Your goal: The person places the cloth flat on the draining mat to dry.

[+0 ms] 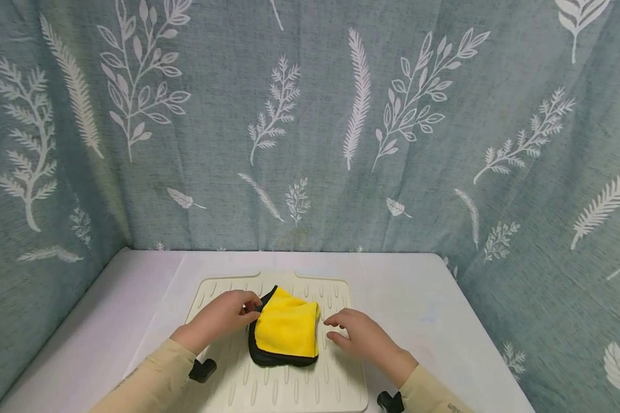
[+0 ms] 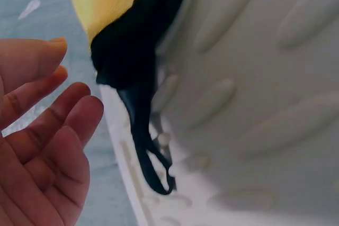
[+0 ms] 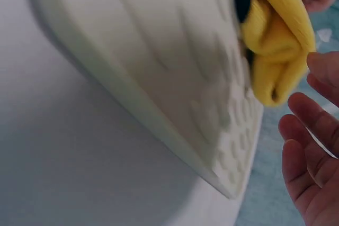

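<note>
A folded yellow cloth with a black backing (image 1: 287, 324) lies on a cream ridged mat (image 1: 341, 367). Its black hanging loop (image 2: 142, 154) sticks out past the dark edge in the left wrist view. At the cloth's upper left side is my left hand (image 1: 228, 315), fingers loosely bent and nothing between them; the left wrist view shows the fingertips beside the black edge. My right hand (image 1: 359, 335) hovers just right of the cloth, thumb and fingers relaxed and apart. From the right wrist, the yellow side (image 3: 280, 41) shows thick soft folds.
A white table (image 1: 418, 310) carries the mat, which has a raised rim and a tab at its far side. Blue-grey curtains (image 1: 320, 212) with white leaf prints hang around the back and both sides. Dark wrist devices (image 1: 202, 370) sit under both wrists.
</note>
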Demonstrator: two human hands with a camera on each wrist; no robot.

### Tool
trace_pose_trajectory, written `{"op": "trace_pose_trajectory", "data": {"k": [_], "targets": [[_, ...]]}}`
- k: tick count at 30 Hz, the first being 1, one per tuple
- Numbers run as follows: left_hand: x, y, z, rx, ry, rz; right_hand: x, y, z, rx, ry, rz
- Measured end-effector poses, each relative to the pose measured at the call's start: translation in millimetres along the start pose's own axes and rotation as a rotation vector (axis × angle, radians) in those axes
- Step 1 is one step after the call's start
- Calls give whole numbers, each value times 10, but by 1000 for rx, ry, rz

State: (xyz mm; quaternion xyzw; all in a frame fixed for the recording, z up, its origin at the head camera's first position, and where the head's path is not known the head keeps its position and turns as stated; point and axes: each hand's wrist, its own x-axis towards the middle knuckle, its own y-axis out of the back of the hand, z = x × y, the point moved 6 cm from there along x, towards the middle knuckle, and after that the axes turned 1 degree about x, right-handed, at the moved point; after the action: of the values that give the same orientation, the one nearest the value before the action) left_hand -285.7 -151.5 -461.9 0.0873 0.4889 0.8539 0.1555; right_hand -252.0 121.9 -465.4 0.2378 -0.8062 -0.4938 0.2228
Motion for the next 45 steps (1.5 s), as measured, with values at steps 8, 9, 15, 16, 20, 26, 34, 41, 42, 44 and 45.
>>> {"op": "trace_pose_trajectory", "data": {"k": [8, 9, 15, 16, 20, 26, 34, 41, 42, 44, 45], "targets": [[17, -127, 66, 50, -75, -20, -31, -279, -105, -6, 17, -88], [17, -138, 64, 54, -75, -18, -32, -303, -119, -6, 18, -91], [6, -173, 58, 29, -68, -7, -34, -382, -175, -38, 39, -69], [3, -176, 60, 19, -69, -8, -35, -387, -176, -43, 40, -60], [0, -195, 55, -9, -51, -1, -26, -397, -151, -10, 29, -30], [-22, -205, 50, -12, 4, 19, -1, -429, -63, 153, -64, -46], [-15, -232, 23, 20, -15, 40, 53, -459, -67, 192, -69, -20], [-16, -200, 0, 21, 1, 63, 69, -368, -54, 210, -101, -36], [-24, -163, -6, 14, 15, 68, 68, -327, -36, 212, -104, -34], [-43, -59, -41, 13, 33, 82, 65, -209, 10, 202, -105, -22], [-56, 10, -65, 10, 39, 86, 62, -129, 31, 186, -99, -11]]}}
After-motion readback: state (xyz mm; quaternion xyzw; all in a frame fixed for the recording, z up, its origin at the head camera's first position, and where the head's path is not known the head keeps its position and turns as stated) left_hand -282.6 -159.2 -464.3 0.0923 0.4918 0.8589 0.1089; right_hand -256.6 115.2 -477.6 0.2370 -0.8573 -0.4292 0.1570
